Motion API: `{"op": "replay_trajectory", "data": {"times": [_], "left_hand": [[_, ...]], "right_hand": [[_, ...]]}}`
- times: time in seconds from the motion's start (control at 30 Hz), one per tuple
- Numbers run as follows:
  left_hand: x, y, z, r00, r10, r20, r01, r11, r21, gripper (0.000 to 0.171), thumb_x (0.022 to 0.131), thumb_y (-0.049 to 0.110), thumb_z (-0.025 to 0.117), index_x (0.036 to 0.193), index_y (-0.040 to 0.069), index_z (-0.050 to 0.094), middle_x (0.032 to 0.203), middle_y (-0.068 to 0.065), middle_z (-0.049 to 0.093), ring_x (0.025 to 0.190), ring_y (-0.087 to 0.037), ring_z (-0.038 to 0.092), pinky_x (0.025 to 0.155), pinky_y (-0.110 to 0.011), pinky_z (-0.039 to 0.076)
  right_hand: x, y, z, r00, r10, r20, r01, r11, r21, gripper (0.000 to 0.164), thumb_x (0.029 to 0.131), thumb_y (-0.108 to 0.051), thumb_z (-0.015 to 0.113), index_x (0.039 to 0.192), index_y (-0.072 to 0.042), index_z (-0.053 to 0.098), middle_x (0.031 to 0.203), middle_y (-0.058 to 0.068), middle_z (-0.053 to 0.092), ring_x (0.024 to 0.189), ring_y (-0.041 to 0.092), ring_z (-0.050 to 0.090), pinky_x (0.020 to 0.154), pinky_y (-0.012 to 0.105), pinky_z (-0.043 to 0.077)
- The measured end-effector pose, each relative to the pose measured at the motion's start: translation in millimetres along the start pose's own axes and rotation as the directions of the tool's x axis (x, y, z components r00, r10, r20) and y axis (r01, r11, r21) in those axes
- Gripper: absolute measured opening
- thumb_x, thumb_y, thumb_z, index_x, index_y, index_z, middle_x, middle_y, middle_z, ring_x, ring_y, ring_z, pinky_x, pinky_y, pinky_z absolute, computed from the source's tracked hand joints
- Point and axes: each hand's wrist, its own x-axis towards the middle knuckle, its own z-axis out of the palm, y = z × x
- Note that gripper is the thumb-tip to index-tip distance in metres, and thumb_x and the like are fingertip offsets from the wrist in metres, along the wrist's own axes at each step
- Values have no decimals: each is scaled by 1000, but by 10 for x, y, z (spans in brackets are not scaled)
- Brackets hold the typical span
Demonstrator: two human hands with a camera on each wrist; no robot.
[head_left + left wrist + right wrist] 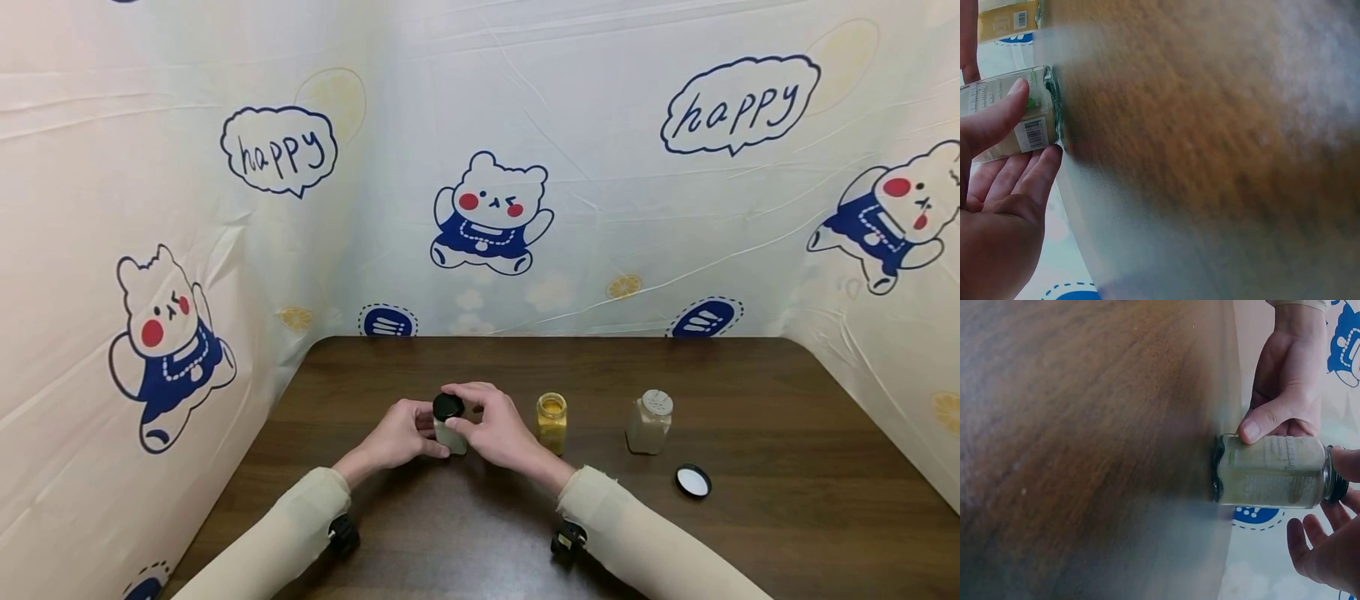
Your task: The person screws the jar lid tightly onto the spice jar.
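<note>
A square glass spice jar with pale greenish contents stands upright on the table, capped by a black lid. My left hand grips the jar's body from the left, thumb across the front; a barcode label shows beside it in the left wrist view. From the right, my right hand pinches the black lid between thumb and fingers. In the right wrist view the jar touches the tabletop with its base, and the lid is partly covered by the right fingers.
Just right of my right hand stands a lidless jar of yellow powder. Farther right is a jar with a perforated shaker top, and near it a loose black lid lies white side up. A printed curtain surrounds the brown table.
</note>
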Motion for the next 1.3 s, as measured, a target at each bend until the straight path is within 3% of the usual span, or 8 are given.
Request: {"op": "replay_trajectory", "data": {"times": [0.47, 0.73, 1.0, 1.3], "left_hand": [[-7, 4, -1, 1000, -3, 4, 3, 1000, -8, 48, 81, -11, 86, 127, -7, 71, 121, -17, 74, 115, -33, 71, 95, -34, 58], [-1, 14, -12, 1000, -5, 3, 5, 1000, 6, 47, 81, -10, 86, 125, -5, 72, 120, -16, 75, 115, -33, 71, 95, -35, 59], [1, -1, -25, 1000, -5, 8, 6, 1000, -12, 46, 80, -11, 86, 124, -5, 73, 118, -15, 75, 115, -33, 71, 95, -34, 58], [14, -24, -20, 1000, -23, -8, 23, 1000, 11, 48, 79, -10, 88, 124, -4, 73, 118, -16, 76, 115, -34, 71, 96, -37, 58]], "right_hand": [[-12, 14, 5, 1000, 4, -5, -4, 1000, 7, 44, 98, -8, 76, 141, -12, 69, 139, 6, 65, 127, 24, 56, 97, 50, 54], [-30, 3, -56, 999, -14, 34, 14, 1000, 13, 50, 98, -9, 76, 147, -12, 63, 144, 7, 64, 131, 27, 58, 101, 51, 54], [-122, -94, -165, 999, 5, 48, -4, 1000, -17, 54, 99, -10, 76, 150, -16, 60, 149, 3, 59, 138, 19, 53, 107, 44, 51], [-271, -143, -279, 1000, -9, 29, 9, 1000, 2, 52, 99, -5, 74, 148, -16, 62, 148, 2, 60, 139, 19, 53, 107, 51, 51]]}}
